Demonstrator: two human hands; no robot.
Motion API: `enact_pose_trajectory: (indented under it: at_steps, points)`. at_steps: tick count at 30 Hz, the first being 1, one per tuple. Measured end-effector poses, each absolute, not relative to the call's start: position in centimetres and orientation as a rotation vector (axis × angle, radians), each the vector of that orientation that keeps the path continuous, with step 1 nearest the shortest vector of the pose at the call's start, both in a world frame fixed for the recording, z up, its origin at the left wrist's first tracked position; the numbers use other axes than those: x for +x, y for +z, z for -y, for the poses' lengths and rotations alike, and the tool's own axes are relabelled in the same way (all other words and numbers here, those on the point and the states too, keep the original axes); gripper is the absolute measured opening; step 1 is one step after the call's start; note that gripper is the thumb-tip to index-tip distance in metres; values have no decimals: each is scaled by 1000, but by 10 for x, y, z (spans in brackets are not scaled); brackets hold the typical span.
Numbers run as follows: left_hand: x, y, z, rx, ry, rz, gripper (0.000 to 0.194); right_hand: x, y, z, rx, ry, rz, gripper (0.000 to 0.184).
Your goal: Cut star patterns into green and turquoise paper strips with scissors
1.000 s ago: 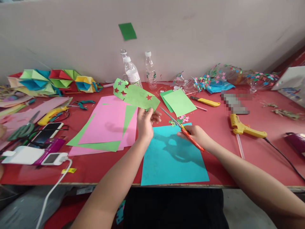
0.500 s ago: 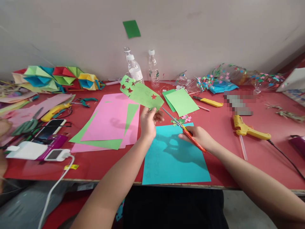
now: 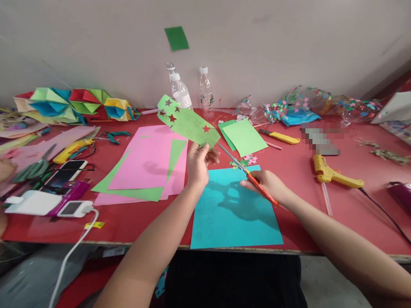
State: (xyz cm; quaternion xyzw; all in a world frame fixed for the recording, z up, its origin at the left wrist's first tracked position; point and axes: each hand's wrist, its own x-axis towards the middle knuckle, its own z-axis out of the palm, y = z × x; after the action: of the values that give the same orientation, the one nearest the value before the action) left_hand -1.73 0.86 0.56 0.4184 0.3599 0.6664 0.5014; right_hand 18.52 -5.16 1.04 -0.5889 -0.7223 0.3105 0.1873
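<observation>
Pinched at its lower corner, a strip of green paper (image 3: 189,126) with several star-shaped holes is held up by my left hand (image 3: 199,164). My right hand (image 3: 269,186) grips red-handled scissors (image 3: 257,182); their closed-looking blades point up and left, with the tips close to the strip's right end. Under both hands lies a blue sheet of paper (image 3: 237,222), crossed by their shadows. Small green and pink paper stars (image 3: 245,161) are heaped just beyond the blades. Light green square paper (image 3: 245,139) rests behind them.
Pink and green sheets (image 3: 138,167) lie at left, beside phones (image 3: 64,175), dark green scissors (image 3: 34,171) and pliers (image 3: 115,136). Plastic bottles (image 3: 206,92) stand at the wall. A yellow cutter (image 3: 282,137) and glue gun (image 3: 337,175) lie right. Another person's hand (image 3: 6,171) shows at far left.
The green strip has swung slightly left and down at its far end. Both hands keep nearly the same place and hold.
</observation>
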Motion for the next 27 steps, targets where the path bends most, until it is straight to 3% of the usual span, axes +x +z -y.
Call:
enact_pose_trajectory:
  at_steps: [6, 27]
  points:
    - [-14, 4, -4, 1127, 1536, -851, 17, 184, 12, 52, -1660, 906, 1985, 65]
    - [-17, 6, -7, 1132, 1529, -825, 21, 176, 15, 59, -1678, 1386, 1656, 57]
